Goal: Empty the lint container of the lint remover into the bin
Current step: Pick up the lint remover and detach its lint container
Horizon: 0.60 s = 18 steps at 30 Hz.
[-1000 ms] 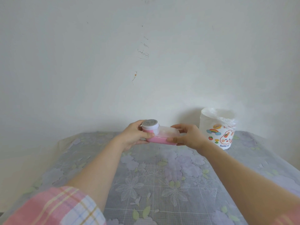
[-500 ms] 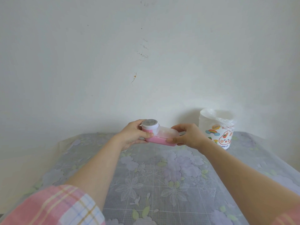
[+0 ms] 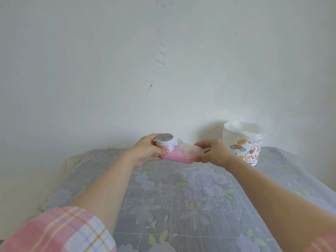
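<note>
I hold a pink and white lint remover (image 3: 174,157) above the far part of the table. My left hand (image 3: 145,151) grips its round head end, where the metal mesh faces up. My right hand (image 3: 214,151) grips the clear lint container (image 3: 189,149) on the handle; the container sits shifted a little to the right, leaving a gap by the head. The small white bin (image 3: 243,142), with rabbit and rainbow stickers and a plastic liner, stands on the table just right of my right hand.
A table under a grey floral cloth (image 3: 172,206) reaches to the white wall (image 3: 163,70) behind. The bin stands close to that wall. My plaid sleeves show at the bottom corners.
The clear container has slid slightly right, away from the head of the lint remover. Both hands stay at nearly the same place above the table.
</note>
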Available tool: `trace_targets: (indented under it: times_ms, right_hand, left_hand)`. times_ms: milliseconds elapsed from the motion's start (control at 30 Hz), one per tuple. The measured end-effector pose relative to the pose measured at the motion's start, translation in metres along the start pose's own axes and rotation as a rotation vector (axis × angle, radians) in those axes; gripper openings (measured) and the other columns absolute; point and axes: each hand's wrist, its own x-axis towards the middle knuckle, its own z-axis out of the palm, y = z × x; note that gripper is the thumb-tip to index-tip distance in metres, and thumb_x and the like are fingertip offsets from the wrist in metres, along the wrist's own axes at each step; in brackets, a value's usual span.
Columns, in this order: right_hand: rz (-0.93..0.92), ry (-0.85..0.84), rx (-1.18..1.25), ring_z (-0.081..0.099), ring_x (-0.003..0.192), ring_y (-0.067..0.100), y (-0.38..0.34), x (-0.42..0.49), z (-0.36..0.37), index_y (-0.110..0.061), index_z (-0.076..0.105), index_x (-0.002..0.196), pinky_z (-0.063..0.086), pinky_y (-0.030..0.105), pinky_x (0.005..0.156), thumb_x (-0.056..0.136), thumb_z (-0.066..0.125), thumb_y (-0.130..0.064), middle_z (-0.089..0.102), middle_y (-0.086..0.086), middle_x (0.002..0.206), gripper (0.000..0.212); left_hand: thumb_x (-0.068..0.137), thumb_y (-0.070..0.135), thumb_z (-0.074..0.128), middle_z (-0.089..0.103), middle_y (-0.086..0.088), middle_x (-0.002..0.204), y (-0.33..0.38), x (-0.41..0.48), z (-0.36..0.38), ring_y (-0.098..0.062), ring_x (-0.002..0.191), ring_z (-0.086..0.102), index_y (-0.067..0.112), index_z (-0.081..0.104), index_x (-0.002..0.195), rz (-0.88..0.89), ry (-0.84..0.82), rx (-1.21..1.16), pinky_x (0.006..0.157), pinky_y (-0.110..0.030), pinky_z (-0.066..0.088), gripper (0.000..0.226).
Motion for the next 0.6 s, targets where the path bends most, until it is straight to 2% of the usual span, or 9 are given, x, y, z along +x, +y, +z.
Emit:
trace_targets:
  times_ms: [67, 133, 200, 333, 500, 600]
  right_hand:
    - [0.002, -0.001, -0.014, 0.066, 0.069, 0.022, -0.0007, -0.0001, -0.0002, -0.014, 0.068, 0.112, 0.060, 0.036, 0.073, 0.061, 0.088, -0.016, 0.066, -0.002, 0.090, 0.055]
    - [0.006, -0.013, -0.026, 0.065, 0.063, 0.019, -0.0021, -0.0011, -0.0009, -0.014, 0.067, 0.113, 0.057, 0.027, 0.063, 0.062, 0.088, -0.016, 0.065, -0.005, 0.090, 0.055]
    - [0.010, -0.028, -0.023, 0.065, 0.062, 0.018, -0.0033, -0.0021, -0.0018, -0.013, 0.066, 0.114, 0.056, 0.023, 0.060, 0.063, 0.087, -0.015, 0.065, -0.005, 0.091, 0.055]
    - [0.017, -0.035, -0.003, 0.067, 0.066, 0.021, -0.0027, -0.0033, -0.0021, -0.013, 0.066, 0.114, 0.060, 0.032, 0.072, 0.063, 0.087, -0.016, 0.068, -0.002, 0.094, 0.056]
    - [0.019, -0.041, -0.035, 0.066, 0.063, 0.019, -0.0020, -0.0038, -0.0035, -0.014, 0.065, 0.116, 0.060, 0.032, 0.070, 0.064, 0.086, -0.013, 0.066, -0.004, 0.092, 0.056]
    - [0.031, -0.036, -0.059, 0.065, 0.062, 0.019, 0.0001, -0.0033, -0.0058, -0.017, 0.065, 0.114, 0.059, 0.044, 0.079, 0.064, 0.086, -0.011, 0.065, -0.008, 0.089, 0.054]
  left_hand:
    - [0.079, -0.005, 0.069, 0.064, -0.006, 0.115, 0.0003, 0.0002, -0.0002, -0.020, 0.091, 0.066, 0.019, 0.056, 0.126, 0.000, 0.001, -0.002, 0.083, -0.031, 0.057, 0.055]
    - [0.079, -0.005, 0.069, 0.064, -0.006, 0.114, 0.0007, 0.0000, -0.0001, -0.019, 0.091, 0.066, 0.019, 0.055, 0.128, 0.002, 0.000, 0.000, 0.080, -0.029, 0.057, 0.056]
    - [0.079, -0.005, 0.069, 0.064, -0.006, 0.115, 0.0010, -0.0003, 0.0000, -0.019, 0.092, 0.066, 0.018, 0.055, 0.129, 0.003, 0.002, -0.005, 0.078, -0.027, 0.058, 0.057]
    - [0.079, -0.005, 0.069, 0.064, -0.008, 0.118, 0.0003, -0.0020, -0.0010, -0.020, 0.095, 0.066, 0.017, 0.055, 0.130, 0.001, -0.001, -0.006, 0.079, -0.028, 0.058, 0.057]
    - [0.079, -0.005, 0.069, 0.063, -0.007, 0.117, 0.0004, -0.0024, -0.0014, -0.019, 0.093, 0.065, 0.017, 0.055, 0.130, -0.003, 0.003, -0.003, 0.079, -0.028, 0.057, 0.057]
    - [0.079, -0.006, 0.069, 0.063, -0.007, 0.116, 0.0001, -0.0029, -0.0037, -0.019, 0.092, 0.065, 0.017, 0.055, 0.129, -0.005, 0.014, -0.009, 0.077, -0.027, 0.057, 0.057]
